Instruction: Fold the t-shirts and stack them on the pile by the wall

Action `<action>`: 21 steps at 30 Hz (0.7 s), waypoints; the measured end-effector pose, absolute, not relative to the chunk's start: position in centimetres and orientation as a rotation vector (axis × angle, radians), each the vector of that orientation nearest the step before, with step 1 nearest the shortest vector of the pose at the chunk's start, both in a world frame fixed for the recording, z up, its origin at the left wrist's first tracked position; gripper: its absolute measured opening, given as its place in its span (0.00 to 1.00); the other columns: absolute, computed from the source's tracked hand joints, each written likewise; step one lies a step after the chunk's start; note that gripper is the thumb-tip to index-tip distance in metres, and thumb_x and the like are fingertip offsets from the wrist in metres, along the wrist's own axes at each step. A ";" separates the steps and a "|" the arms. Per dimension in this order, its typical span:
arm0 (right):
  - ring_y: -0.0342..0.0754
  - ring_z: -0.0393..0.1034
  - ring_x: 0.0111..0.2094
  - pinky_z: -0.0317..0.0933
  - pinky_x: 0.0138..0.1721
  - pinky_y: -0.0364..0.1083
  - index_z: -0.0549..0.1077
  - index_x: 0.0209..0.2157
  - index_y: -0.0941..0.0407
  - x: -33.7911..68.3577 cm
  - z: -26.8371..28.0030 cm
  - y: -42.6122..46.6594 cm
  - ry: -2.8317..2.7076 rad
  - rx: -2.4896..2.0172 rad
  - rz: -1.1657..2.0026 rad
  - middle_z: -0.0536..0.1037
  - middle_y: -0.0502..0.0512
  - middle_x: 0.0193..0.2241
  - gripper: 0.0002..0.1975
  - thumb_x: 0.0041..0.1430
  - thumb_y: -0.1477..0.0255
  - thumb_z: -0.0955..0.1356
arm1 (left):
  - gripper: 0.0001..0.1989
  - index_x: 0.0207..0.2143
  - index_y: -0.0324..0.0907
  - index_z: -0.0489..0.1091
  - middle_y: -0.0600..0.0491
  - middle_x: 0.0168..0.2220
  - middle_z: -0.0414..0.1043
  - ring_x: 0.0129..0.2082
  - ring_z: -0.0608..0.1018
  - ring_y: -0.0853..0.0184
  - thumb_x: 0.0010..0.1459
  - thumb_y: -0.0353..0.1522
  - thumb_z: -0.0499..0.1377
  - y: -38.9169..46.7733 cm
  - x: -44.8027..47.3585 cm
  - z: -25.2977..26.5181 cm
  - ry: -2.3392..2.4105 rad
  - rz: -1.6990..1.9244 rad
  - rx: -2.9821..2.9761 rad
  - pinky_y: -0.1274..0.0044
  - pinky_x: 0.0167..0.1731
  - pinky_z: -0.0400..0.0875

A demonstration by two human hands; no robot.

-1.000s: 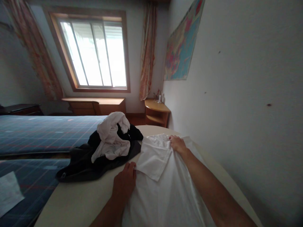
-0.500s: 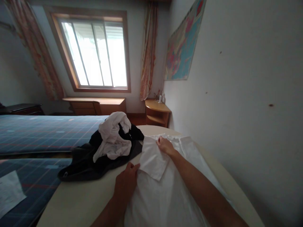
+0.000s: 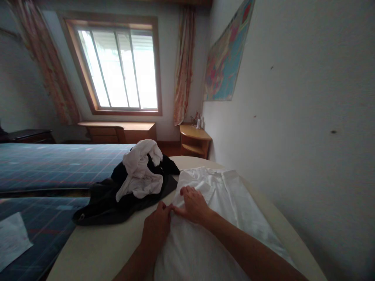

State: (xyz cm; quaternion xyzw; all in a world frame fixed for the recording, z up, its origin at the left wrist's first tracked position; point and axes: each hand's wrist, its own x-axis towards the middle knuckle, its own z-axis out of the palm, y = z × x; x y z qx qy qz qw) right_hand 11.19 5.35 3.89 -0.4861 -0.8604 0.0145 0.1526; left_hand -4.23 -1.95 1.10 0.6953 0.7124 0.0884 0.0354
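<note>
A white garment (image 3: 234, 210), which has what looks like a waistband at its far end, lies spread over the round table. I cannot tell whether it is trousers or a skirt. My left hand (image 3: 157, 223) pinches its left edge with fingers closed. Over the garment's left side rests my right hand (image 3: 193, 203), palm down, fingers stretched out and thumb reaching to the left fingertips. Left of the garment, a rumpled pile combines a white cloth (image 3: 142, 171) with dark clothing (image 3: 102, 201) under it.
The cream tabletop (image 3: 96, 249) shows around the clothes. On the left are mattresses with blue plaid covers (image 3: 73, 160) and a sheet of paper (image 3: 13, 238). A white wall (image 3: 307, 164) rises close to the table's right side. Farther back stand a corner shelf (image 3: 195, 132) and a desk (image 3: 137, 127).
My right hand has let go of the turned-over flap near the waistband and come down-left beside my left hand. The flap now lies flat. My left hand stays at the edge.
</note>
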 end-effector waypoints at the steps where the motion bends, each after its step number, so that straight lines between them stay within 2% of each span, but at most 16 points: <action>1: 0.58 0.67 0.47 0.62 0.48 0.53 0.70 0.45 0.56 11.3 3.7 4.2 -2.502 -1.388 0.042 0.74 0.61 0.44 0.24 0.55 0.53 0.70 | 0.19 0.57 0.52 0.68 0.51 0.49 0.71 0.40 0.80 0.68 0.68 0.29 0.49 -1.9 -4.3 1.0 2.185 0.273 2.145 0.78 0.34 0.70; 8: 0.54 0.68 0.46 0.63 0.44 0.48 0.72 0.41 0.57 13.2 3.1 0.9 -2.618 -1.387 -0.074 0.75 0.60 0.42 0.08 0.60 0.74 0.66 | 0.19 0.57 0.51 0.69 0.51 0.49 0.71 0.39 0.80 0.66 0.68 0.29 0.50 -1.7 -4.3 0.6 2.211 0.260 2.167 0.78 0.33 0.70; 11: 0.53 0.70 0.43 0.62 0.43 0.48 0.74 0.39 0.57 14.1 3.2 0.8 -2.708 -1.314 -0.140 0.77 0.59 0.40 0.08 0.63 0.78 0.64 | 0.19 0.56 0.52 0.69 0.52 0.49 0.71 0.38 0.80 0.67 0.68 0.29 0.50 -1.8 -4.3 0.8 2.218 0.262 2.167 0.77 0.32 0.70; 13: 0.53 0.70 0.42 0.61 0.43 0.49 0.75 0.39 0.57 14.7 3.3 0.6 -2.722 -1.256 -0.172 0.78 0.59 0.39 0.08 0.63 0.77 0.64 | 0.19 0.57 0.52 0.69 0.52 0.49 0.71 0.38 0.80 0.67 0.69 0.29 0.49 -1.9 -4.2 0.9 2.218 0.252 2.165 0.78 0.32 0.69; 15: 0.53 0.70 0.42 0.60 0.45 0.50 0.76 0.37 0.56 15.2 3.5 0.5 -2.725 -1.208 -0.128 0.78 0.58 0.37 0.07 0.63 0.72 0.66 | 0.19 0.57 0.52 0.69 0.51 0.49 0.71 0.38 0.80 0.67 0.69 0.29 0.49 -1.9 -4.2 1.0 2.216 0.235 2.162 0.78 0.32 0.70; 18: 0.53 0.71 0.41 0.59 0.47 0.51 0.77 0.32 0.55 15.3 3.9 1.1 -2.672 -1.223 0.013 0.79 0.56 0.34 0.14 0.65 0.62 0.65 | 0.19 0.57 0.52 0.69 0.51 0.49 0.71 0.38 0.80 0.67 0.69 0.28 0.48 -1.9 -4.2 0.8 2.211 0.235 2.173 0.78 0.33 0.70; 21: 0.52 0.72 0.45 0.60 0.49 0.49 0.78 0.39 0.55 14.2 4.1 3.1 -2.552 -1.273 0.103 0.80 0.57 0.40 0.17 0.69 0.61 0.61 | 0.21 0.59 0.53 0.67 0.51 0.49 0.70 0.39 0.80 0.67 0.67 0.27 0.49 -1.9 -4.3 0.7 2.188 0.241 2.208 0.79 0.32 0.69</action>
